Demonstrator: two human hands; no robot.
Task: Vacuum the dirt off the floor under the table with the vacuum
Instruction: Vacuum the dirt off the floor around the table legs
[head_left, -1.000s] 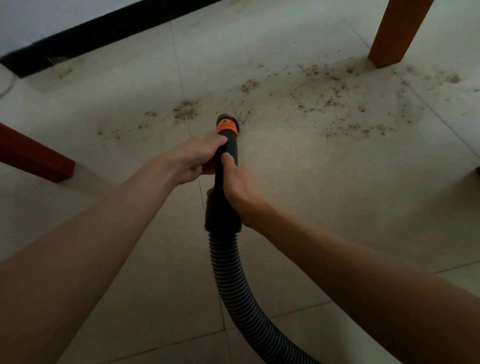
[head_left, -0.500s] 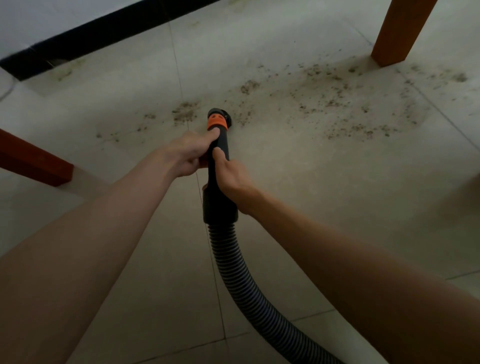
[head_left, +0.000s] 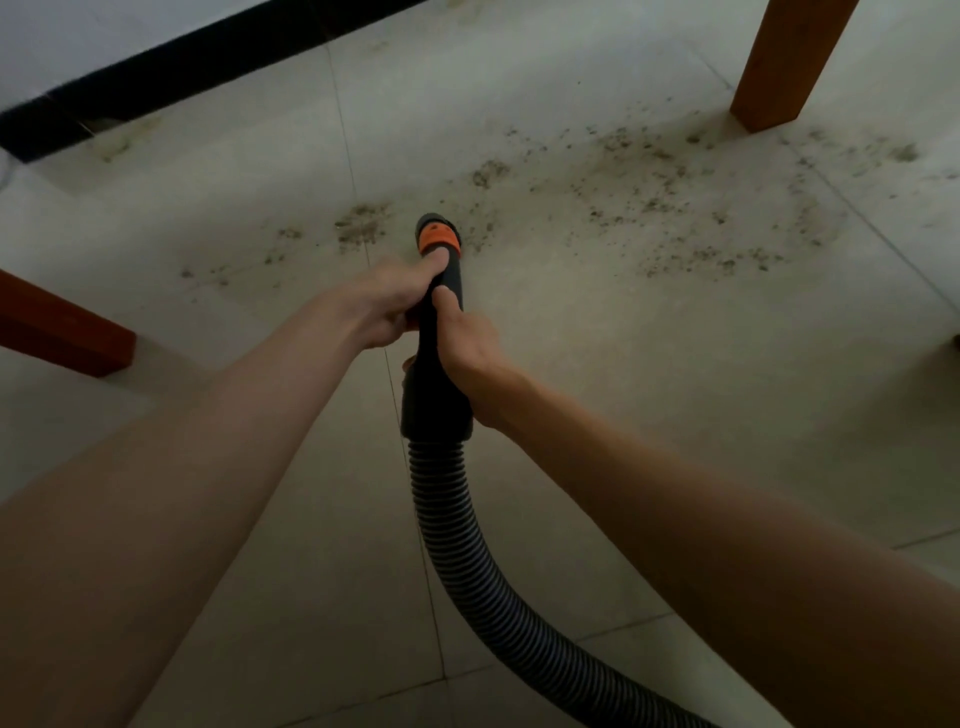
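- The left hand (head_left: 387, 301) grips the black vacuum nozzle (head_left: 440, 312) just behind its orange collar (head_left: 439, 240), fingers wrapped under and hidden.
- The right hand (head_left: 470, 358) holds the same nozzle nearer, thumb lying along its top.
- The nozzle mouth points at the dirt (head_left: 675, 202) scattered on the pale tiled floor (head_left: 623, 364); whether they touch cannot be told.
- The ribbed hose (head_left: 467, 545) runs off the near edge.
- The table leg (head_left: 779, 67) far right is cut off, as is another leg (head_left: 62, 332) at left.

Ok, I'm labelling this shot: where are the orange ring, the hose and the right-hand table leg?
orange ring (head_left: 438, 240), head view, front of band.
hose (head_left: 457, 525), head view, ribbed middle stretch.
table leg (head_left: 779, 57), head view, its front face.
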